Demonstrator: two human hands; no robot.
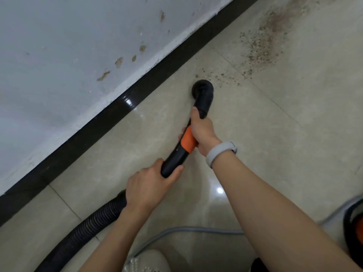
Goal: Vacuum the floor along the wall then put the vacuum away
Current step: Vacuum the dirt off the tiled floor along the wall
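A black vacuum wand [176,156] with an orange band points forward and down at the beige tiled floor. Its round black nozzle [202,88] rests on the tile a short way from the black baseboard [110,112]. My right hand [203,132] grips the wand just behind the nozzle, partly over the orange band. At the wand's rear end my left hand [151,183] is closed around it, where the ribbed black hose [84,230] joins. Brown dirt specks [259,50] lie scattered on the floor just beyond the nozzle.
A white wall [68,46] with chipped paint rises behind the baseboard at left. A grey power cord [184,230] crosses the floor near my feet. The vacuum body [353,222], black and orange, sits at the right edge. A white shoe [147,262] shows at the bottom.
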